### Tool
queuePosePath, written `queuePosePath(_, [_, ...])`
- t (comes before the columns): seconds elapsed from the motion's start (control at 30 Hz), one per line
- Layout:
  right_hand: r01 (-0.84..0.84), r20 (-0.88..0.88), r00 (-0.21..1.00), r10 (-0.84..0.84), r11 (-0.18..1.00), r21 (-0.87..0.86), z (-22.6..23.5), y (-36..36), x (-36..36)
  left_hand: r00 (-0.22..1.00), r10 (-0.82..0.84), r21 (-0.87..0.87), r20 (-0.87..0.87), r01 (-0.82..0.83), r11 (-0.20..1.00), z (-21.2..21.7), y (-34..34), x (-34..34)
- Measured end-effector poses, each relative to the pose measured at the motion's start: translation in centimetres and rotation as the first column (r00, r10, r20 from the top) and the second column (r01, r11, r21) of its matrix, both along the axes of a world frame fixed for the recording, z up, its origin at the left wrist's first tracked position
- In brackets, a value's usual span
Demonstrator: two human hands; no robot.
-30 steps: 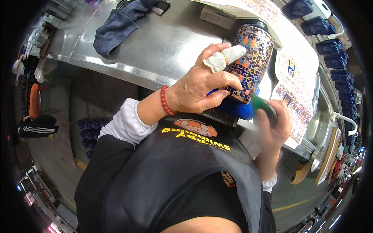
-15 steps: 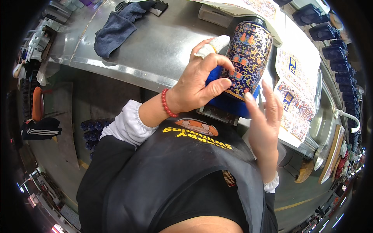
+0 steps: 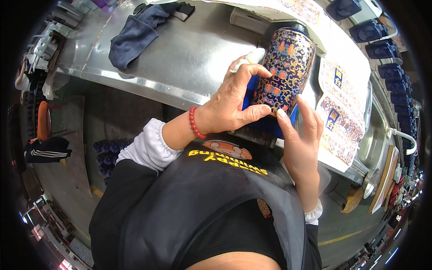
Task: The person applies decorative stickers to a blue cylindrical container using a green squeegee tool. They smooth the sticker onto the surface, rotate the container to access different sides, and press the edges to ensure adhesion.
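Observation:
A dark blue cylindrical jar (image 3: pixel 288 60) with a gold, orange and red floral pattern lies tilted, its base end toward me. Bright blue material (image 3: pixel 266 124) shows beneath it. My left hand (image 3: pixel 231 96) grips the jar's left side, its index finger bent onto the pattern and its thumb at the near edge. White wrapping (image 3: pixel 254 56) shows at its far fingers, which are partly hidden. At the near right edge, the thumb and index finger of my right hand (image 3: pixel 302 144) close on the jar.
Printed pattern sheets (image 3: pixel 344 108) lie right of the jar, by a metal sink (image 3: pixel 375 139). A grey-blue cloth (image 3: pixel 135 38) rests on the steel table (image 3: pixel 189 49). Several dark blue pieces (image 3: pixel 396 85) line the far right. A white box (image 3: pixel 247 20) stands behind.
My right hand has moved left and its fingertips have met the jar's near edge. My left thumb has shifted slightly down and right along the jar.

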State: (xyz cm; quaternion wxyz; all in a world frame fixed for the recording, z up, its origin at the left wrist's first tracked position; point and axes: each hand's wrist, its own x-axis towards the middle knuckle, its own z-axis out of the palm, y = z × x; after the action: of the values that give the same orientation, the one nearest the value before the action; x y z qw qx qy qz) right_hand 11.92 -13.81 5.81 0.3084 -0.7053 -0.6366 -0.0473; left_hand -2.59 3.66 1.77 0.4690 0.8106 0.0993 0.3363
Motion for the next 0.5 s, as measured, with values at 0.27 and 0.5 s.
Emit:
queuePosePath(0.27, [-0.062, -0.025, 0.997, 0.067, 0.985, 0.159, 0.4, -0.1, 2.1, 0.994, -0.094, -0.194, -0.061, 0.081, 0.978, -0.3, -0.2, 0.0])
queuePosePath(0.5, [-0.312, 0.132, 0.947, 0.293, 0.939, 0.148, 1.8, 0.9, 2.8, 0.999, -0.045, -0.014, -0.030, 0.044, 0.999, -0.5, 0.2, 0.2])
